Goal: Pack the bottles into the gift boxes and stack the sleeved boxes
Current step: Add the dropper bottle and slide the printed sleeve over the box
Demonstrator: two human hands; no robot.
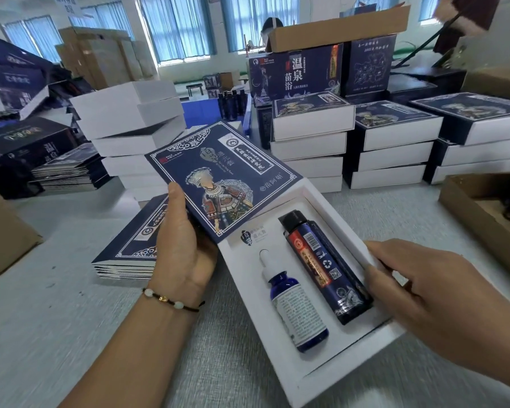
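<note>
A: Status of the current unit?

B: White gift box (pixel 304 375) lies open on the bench (pixel 42 334). Both recesses are filled: dropper bottle (pixel 298 307) in the one nearer the left hand, dark labelled bottle (pixel 324 266) in the one nearer the right hand. Bottling step judged done for this box.

A: Hands?

B: Left hand (pixel 180 248) grasps a printed blue sleeve (pixel 221 178), thumb on its face, fingers out of sight behind it. The sleeve is held tilted, its lower corner over the box's far end. Right hand (pixel 433 293) lies at the box's right wall, fingers (pixel 377 278) curled against the edge beside the dark bottle; I judge they steady the box, though how firm the grip is I cannot tell.

A: So what is left for it?

B: Sleeve not yet on. The box needs sliding into it, then stacking.

A: Overall progress?

B: Beyond the right hand, sleeved boxes (pixel 395 134) stand in several stacks, so a good share looks finished. Beyond the left hand, plain white boxes (pixel 130 119) are piled unsleeved; contents not visible. Just under the left hand, a pile of flat sleeves (pixel 127 254) waits on the bench. More dark bottles (pixel 231 104) stand far back, between the stacks. Judgement: mid-batch, many units remaining.
</note>
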